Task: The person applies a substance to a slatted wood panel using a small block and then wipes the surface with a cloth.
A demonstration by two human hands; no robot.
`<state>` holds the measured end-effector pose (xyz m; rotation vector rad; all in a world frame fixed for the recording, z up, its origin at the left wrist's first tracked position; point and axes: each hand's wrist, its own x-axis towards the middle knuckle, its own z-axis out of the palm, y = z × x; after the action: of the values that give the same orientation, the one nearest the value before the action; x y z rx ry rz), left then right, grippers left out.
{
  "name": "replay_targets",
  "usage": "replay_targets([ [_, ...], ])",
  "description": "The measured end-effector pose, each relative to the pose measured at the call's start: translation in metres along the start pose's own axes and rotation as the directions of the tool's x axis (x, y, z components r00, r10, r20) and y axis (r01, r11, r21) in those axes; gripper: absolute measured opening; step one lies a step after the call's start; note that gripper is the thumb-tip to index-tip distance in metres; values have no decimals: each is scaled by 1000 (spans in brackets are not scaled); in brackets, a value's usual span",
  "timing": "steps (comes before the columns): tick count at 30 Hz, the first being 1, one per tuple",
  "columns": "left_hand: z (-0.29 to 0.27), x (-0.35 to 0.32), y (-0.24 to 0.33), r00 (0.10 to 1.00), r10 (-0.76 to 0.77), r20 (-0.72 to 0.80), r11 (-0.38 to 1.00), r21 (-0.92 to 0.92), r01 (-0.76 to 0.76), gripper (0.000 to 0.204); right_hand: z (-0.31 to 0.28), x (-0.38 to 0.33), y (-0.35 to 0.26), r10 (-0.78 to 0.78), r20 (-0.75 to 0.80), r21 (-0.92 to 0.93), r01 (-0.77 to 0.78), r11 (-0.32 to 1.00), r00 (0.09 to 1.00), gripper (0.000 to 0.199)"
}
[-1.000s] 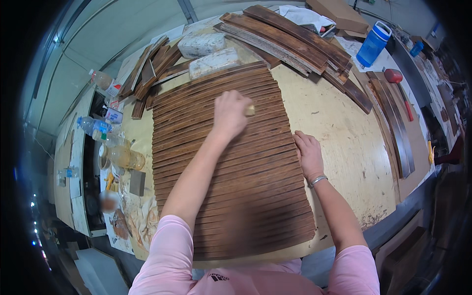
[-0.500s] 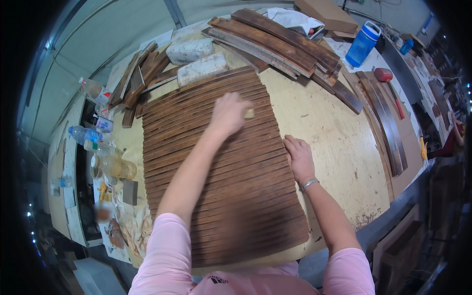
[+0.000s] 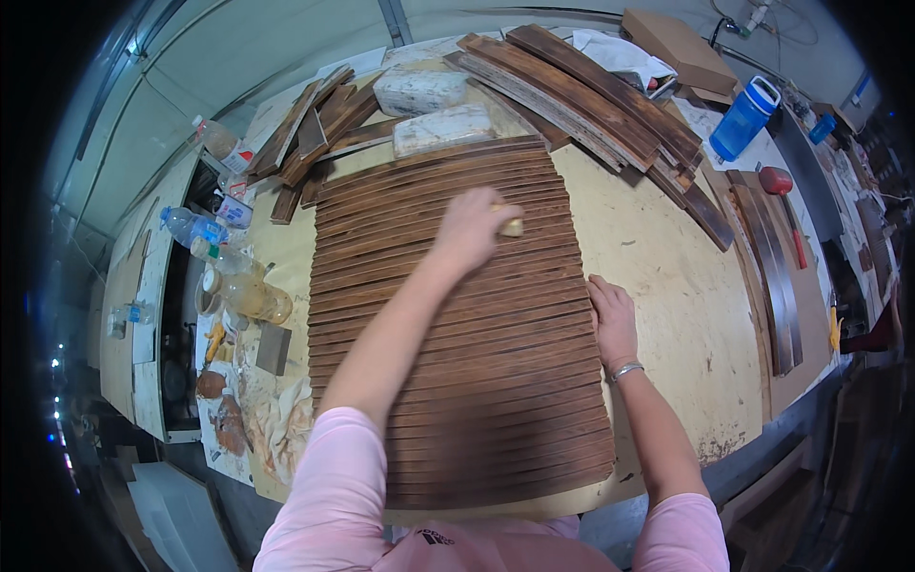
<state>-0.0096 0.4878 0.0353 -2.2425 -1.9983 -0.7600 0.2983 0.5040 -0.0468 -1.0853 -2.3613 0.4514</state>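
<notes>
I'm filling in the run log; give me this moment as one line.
left hand: pressing small tan pad on dark wood slats | right hand: flat at slats' right edge | bench: stacked planks, blue bottle

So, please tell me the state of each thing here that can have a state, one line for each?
Left hand: closed on a small tan pad, pressed on the slats.
Right hand: flat, open, at the slats' right edge.
Row of dark brown wooden slats: lying flat, side by side.
Blue plastic bottle: upright, capped.
</notes>
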Motion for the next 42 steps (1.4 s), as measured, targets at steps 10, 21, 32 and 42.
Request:
replay_targets([
  [10, -161, -215, -156, 862, -493, -119, 783, 372, 499, 43, 10, 1, 5, -30, -4, -43, 30, 999, 1000, 47],
  [21, -39, -67, -33, 993, -52, -103, 998, -40, 48, 42, 11, 0, 9, -31, 13, -53, 31, 998, 999, 45],
  [32, -133, -188, -123, 904, -397, -159, 868, 255, 426, 34, 12, 1, 10, -45, -3, -93, 45, 995, 999, 43],
  [42, -21, -66, -31, 979, -147, -142, 989, -31, 144, 27, 11, 2, 7, -43, -4, -97, 43, 994, 999, 45],
])
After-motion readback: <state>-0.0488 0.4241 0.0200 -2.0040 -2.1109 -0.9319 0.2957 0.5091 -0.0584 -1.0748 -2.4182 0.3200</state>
